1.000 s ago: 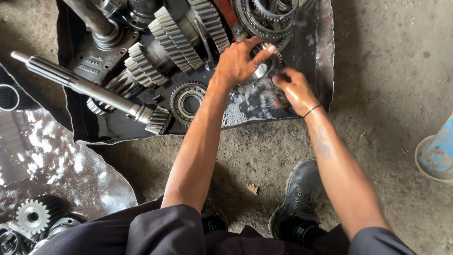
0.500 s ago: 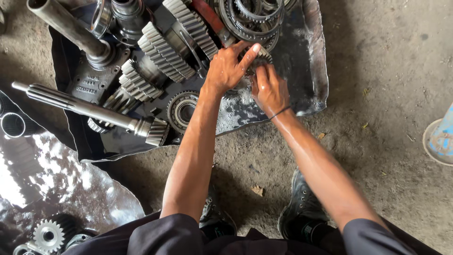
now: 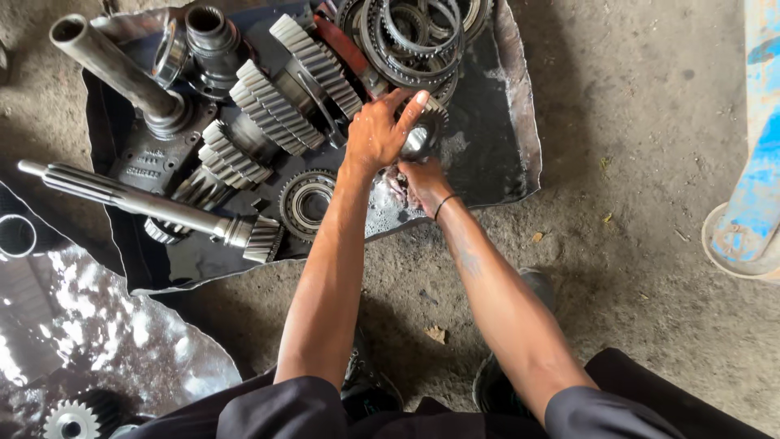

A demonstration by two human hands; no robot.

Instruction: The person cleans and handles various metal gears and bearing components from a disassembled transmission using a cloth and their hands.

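My left hand [image 3: 375,134] is closed around a small steel gear [image 3: 429,128] and holds it just above the oily black metal sheet [image 3: 487,162]. Its index finger lies over the gear's top. My right hand [image 3: 421,185] sits directly below the gear and next to my left wrist, with its fingers tucked out of sight. I cannot tell whether it grips anything. A black band circles the right wrist.
On the sheet lie a long splined shaft [image 3: 138,203], a stepped cluster gear [image 3: 276,106], a gear with a bearing [image 3: 307,199], stacked toothed rings [image 3: 410,36] and a tube housing [image 3: 106,61]. Shiny sheet [image 3: 73,325] with a small gear [image 3: 69,421] at left. Blue post [image 3: 756,162] at right.
My right hand has slid left from beside the gear to beneath it, under my left wrist. My left hand has kept hold of the gear throughout.
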